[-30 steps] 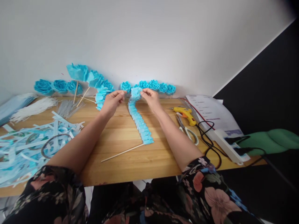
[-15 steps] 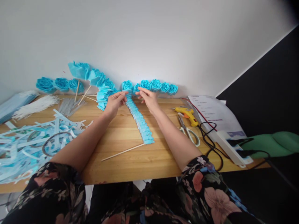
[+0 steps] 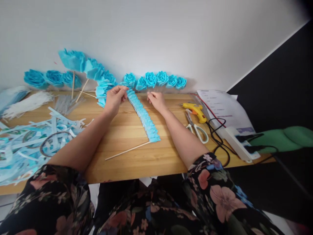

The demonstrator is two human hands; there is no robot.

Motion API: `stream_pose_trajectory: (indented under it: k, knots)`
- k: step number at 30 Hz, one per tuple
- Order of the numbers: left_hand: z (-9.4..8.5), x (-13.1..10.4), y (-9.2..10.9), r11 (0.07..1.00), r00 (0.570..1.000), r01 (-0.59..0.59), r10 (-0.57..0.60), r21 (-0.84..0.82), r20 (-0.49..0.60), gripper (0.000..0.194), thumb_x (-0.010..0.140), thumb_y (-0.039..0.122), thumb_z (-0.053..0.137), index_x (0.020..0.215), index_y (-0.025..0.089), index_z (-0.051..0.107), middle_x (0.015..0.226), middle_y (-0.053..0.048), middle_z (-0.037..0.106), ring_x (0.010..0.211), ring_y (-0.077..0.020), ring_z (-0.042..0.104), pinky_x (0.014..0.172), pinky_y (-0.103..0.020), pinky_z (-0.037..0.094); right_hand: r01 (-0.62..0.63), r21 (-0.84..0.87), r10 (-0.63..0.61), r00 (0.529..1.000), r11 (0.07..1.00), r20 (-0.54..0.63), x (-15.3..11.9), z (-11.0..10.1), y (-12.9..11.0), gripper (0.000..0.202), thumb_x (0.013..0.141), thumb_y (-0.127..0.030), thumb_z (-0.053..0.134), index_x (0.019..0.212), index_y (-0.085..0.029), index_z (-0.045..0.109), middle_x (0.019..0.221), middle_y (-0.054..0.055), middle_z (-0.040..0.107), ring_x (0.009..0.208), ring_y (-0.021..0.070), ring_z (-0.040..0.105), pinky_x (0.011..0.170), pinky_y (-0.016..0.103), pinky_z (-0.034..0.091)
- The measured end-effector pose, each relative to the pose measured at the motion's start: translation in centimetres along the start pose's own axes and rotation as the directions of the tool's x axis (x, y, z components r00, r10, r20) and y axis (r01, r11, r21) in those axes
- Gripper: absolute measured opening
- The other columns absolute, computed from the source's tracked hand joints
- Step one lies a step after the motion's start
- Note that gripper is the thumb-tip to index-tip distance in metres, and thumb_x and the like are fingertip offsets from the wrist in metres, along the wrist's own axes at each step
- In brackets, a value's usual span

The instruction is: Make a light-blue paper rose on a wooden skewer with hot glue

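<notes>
Head view: pleated strip (image 3: 142, 114) has straightened, eleven to five o'clock. Left hand (image 3: 115, 99) pinches its far end; right hand (image 3: 157, 100), now clear, curls closed.

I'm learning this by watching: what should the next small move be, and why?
Probably bring the right hand over to the strip, near the left hand. The left hand's fingertips are pinched at the strip's far stretch, while the right hand is apart from it.
</notes>
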State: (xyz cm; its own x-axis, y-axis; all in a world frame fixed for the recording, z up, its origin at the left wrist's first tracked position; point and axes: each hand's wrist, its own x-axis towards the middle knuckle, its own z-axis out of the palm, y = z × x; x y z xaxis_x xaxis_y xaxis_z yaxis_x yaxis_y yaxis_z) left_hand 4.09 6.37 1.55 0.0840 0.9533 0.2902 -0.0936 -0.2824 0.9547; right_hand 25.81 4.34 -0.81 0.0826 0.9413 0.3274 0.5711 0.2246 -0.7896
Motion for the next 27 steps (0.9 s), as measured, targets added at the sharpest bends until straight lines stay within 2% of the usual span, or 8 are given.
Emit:
stream_pose_trajectory:
  k: [4,10,12,16,19,22,24,27]
  knots:
    - [0.6,-0.7,0.7,0.990,0.990,-0.096,0.084,0.102,0.113,0.030,0.090,0.044,0.069,0.079,0.015,0.068,0.057,0.003,0.057,0.048,-0.0066,0.046,0.049,-0.019,0.036,0.019,-0.252,0.000,0.997,0.967,0.076,-0.2,0.2,-0.1,0.039,0.097,-0.033,0.051,0.062,-0.018,0.062,0.062,0.000,0.059,0.066,0.0153,0.057,0.064,0.027,0.034]
    - [1.0,-2.7,4.8,0.915,0.914,-0.269,0.145,0.301,0.378,0.041,0.093,0.055,0.062,0.079,0.017,0.069,0.063,0.000,0.061,0.056,-0.0100,0.054,0.058,-0.022,0.043,-0.023,-0.251,0.044,0.996,0.968,0.080,-0.2,0.4,-0.1,0.041,0.100,-0.037,0.046,0.072,-0.017,0.069,0.068,0.001,0.064,0.070,0.0157,0.058,0.066,0.026,0.035]
    - [0.9,-4.1,6.7,0.856,0.861,-0.338,0.113,0.392,0.496,0.042,0.094,0.055,0.060,0.079,0.018,0.070,0.066,-0.001,0.064,0.059,-0.0119,0.056,0.058,-0.023,0.043,-0.002,-0.250,0.025,0.996,0.968,0.088,-0.2,0.4,-0.2,0.041,0.101,-0.037,0.046,0.073,-0.017,0.070,0.071,0.002,0.066,0.073,0.0157,0.059,0.068,0.026,0.036]
    - [0.1,-8.9,9.1,0.647,0.659,-0.564,-0.022,0.513,0.752,0.035,0.096,0.049,0.056,0.088,0.019,0.073,0.078,-0.003,0.070,0.067,-0.0151,0.060,0.064,-0.026,0.043,0.017,-0.231,0.005,0.996,0.973,0.093,-0.4,0.2,-0.2,0.042,0.102,-0.036,0.046,0.074,-0.017,0.070,0.075,0.003,0.068,0.077,0.0159,0.062,0.072,0.026,0.038]
    - [-0.8,-13.2,9.1,0.509,0.594,-0.664,-0.086,0.548,0.800,0.031,0.100,0.042,0.050,0.098,0.019,0.070,0.090,-0.007,0.071,0.079,-0.0199,0.064,0.071,-0.030,0.046,0.006,-0.207,0.016,0.995,0.978,0.102,-0.4,0.2,-0.3,0.041,0.103,-0.035,0.046,0.076,-0.017,0.070,0.077,0.003,0.069,0.077,0.0159,0.063,0.072,0.026,0.039]
    - [-1.5,-16.6,8.2,0.411,0.606,-0.687,-0.132,0.599,0.785,0.027,0.102,0.039,0.047,0.103,0.019,0.066,0.095,-0.008,0.068,0.087,-0.0234,0.063,0.074,-0.033,0.047,0.010,-0.198,0.013,0.993,0.980,0.116,-0.5,0.2,-0.5,0.041,0.104,-0.035,0.045,0.079,-0.016,0.071,0.080,0.004,0.071,0.078,0.0159,0.064,0.072,0.026,0.039]
    - [-1.8,-18.0,7.4,0.359,0.656,-0.660,-0.154,0.661,0.739,0.025,0.103,0.035,0.046,0.098,0.019,0.064,0.094,-0.008,0.065,0.086,-0.0237,0.061,0.073,-0.034,0.047,0.004,-0.221,0.026,0.991,0.975,0.130,-0.6,0.2,-0.7,0.041,0.104,-0.035,0.045,0.080,-0.016,0.072,0.081,0.004,0.072,0.079,0.0159,0.064,0.071,0.026,0.039]
    - [-1.9,-19.1,6.1,0.319,0.731,-0.619,-0.097,0.717,0.675,0.028,0.105,0.032,0.041,0.090,0.018,0.062,0.089,-0.007,0.062,0.082,-0.0232,0.060,0.072,-0.034,0.046,0.007,-0.286,0.038,0.988,0.958,0.152,-0.9,0.2,-1.1,0.040,0.104,-0.036,0.046,0.082,-0.017,0.073,0.086,0.005,0.073,0.080,0.0162,0.064,0.070,0.026,0.038]
